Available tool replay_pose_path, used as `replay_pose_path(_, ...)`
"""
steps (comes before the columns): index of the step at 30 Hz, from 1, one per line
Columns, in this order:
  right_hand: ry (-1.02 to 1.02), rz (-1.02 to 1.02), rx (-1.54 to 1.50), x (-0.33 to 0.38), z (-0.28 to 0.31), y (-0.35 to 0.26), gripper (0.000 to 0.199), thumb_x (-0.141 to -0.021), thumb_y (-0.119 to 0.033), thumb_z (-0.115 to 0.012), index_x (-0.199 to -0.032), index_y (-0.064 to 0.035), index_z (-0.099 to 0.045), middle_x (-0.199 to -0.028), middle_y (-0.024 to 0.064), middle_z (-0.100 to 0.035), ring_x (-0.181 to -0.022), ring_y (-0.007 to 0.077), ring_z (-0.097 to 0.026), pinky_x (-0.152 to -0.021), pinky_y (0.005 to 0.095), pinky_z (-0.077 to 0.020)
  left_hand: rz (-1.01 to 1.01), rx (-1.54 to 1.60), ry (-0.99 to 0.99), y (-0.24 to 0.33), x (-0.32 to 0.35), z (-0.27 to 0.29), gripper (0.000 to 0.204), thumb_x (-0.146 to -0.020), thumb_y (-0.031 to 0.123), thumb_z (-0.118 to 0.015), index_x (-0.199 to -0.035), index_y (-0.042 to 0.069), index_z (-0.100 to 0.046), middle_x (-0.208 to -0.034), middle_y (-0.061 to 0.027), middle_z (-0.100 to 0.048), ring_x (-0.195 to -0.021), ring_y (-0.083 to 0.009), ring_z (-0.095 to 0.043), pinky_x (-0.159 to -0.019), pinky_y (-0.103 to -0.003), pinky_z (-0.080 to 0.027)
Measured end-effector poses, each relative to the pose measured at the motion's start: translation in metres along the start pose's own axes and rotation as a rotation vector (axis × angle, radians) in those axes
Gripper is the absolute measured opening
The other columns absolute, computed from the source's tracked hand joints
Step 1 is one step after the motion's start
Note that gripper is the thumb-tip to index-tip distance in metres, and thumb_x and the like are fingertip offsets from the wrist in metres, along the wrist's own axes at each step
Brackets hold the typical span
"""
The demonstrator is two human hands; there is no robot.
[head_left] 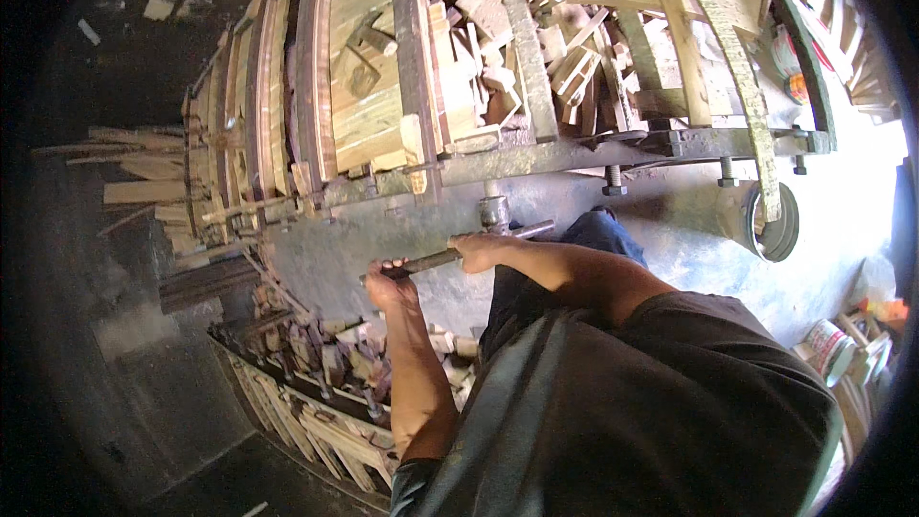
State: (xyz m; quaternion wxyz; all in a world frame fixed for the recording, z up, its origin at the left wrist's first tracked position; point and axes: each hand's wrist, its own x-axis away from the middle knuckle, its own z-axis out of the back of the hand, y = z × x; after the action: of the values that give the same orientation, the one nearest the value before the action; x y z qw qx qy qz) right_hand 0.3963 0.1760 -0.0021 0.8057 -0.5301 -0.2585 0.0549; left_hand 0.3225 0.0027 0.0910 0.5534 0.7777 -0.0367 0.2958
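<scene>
My left hand is closed round the left end of a long metal bar handle. Farther along, my right hand grips the same bar, close to a thick metal socket. The bar slants up to the right, and its far end sticks out past the socket. Together they look like a socket wrench, set against the near rail of a long steel clamp frame. Whatever the socket sits on is hidden inside it. Several bolts, such as one hex-headed bolt, stick out from that rail.
Wooden boards lie clamped under cross bars, beside a heap of wood offcuts. A metal bucket lies on its side at right. Behind my left arm stands another frame with wood scraps. Planks are stacked at far left.
</scene>
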Motion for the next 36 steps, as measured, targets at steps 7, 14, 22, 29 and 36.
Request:
replay_pose_path(7, 0.529, 0.025, -0.208, 0.042, -0.002, 0.050, 0.026, -0.084, -0.012, -0.058, -0.109, -0.0071, -0.064, -0.100, 0.0157, -0.069, -0.089, 0.0291, -0.068, -0.076, 0.0355, -0.0544, 0.172, 0.160, -0.084, 0.003, 0.001, 0.003, 0.023, -0.099, 0.014, -0.038, -0.077, 0.007, -0.040, -0.060, -0.0062, -0.042, -0.055, -0.0269, -0.046, -0.069, -0.048, -0.045)
replay_pose_path(14, 0.630, -0.365, -0.928, 0.056, -0.003, 0.066, 0.053, -0.075, -0.021, -0.080, -0.118, 0.0004, -0.057, -0.107, 0.0088, -0.065, -0.100, 0.0186, -0.060, -0.088, 0.0335, -0.0495, 0.212, 0.151, -0.098, 0.004, -0.020, 0.006, 0.027, -0.098, 0.021, -0.041, -0.073, 0.010, -0.042, -0.057, -0.0055, -0.043, -0.054, -0.0246, -0.046, -0.074, -0.047, -0.043)
replay_pose_path(22, 0.333, -0.760, -0.762, 0.047, -0.020, 0.018, 0.059, -0.070, -0.028, -0.083, -0.116, 0.0008, -0.060, -0.104, 0.0088, -0.067, -0.095, 0.0183, -0.060, -0.086, 0.0348, -0.0487, 0.424, 0.053, -0.010, 0.017, -0.058, 0.040, 0.026, -0.101, 0.022, -0.042, -0.077, 0.010, -0.041, -0.056, -0.0029, -0.040, -0.052, -0.0220, -0.042, -0.072, -0.046, -0.043)
replay_pose_path(29, 0.722, -0.465, -1.068, 0.044, 0.001, 0.009, 0.046, -0.071, -0.018, -0.083, -0.109, -0.0026, -0.063, -0.101, 0.0040, -0.067, -0.092, 0.0136, -0.060, -0.085, 0.0322, -0.0496, 0.269, 0.072, -0.775, 0.040, -0.037, 0.000, 0.025, -0.100, 0.018, -0.047, -0.076, 0.008, -0.047, -0.074, -0.0085, -0.052, -0.076, -0.0271, -0.052, -0.088, -0.048, -0.038)
replay_pose_path(36, 0.781, -0.462, -0.987, 0.031, -0.015, 0.043, 0.046, -0.070, -0.014, -0.080, -0.110, -0.0014, -0.061, -0.097, 0.0035, -0.068, -0.088, 0.0140, -0.060, -0.083, 0.0320, -0.0500, 0.288, -0.055, -0.561, 0.038, -0.025, -0.004, 0.019, -0.097, 0.018, -0.051, -0.088, 0.003, -0.055, -0.081, -0.0133, -0.058, -0.091, -0.0343, -0.059, -0.102, -0.057, -0.036)
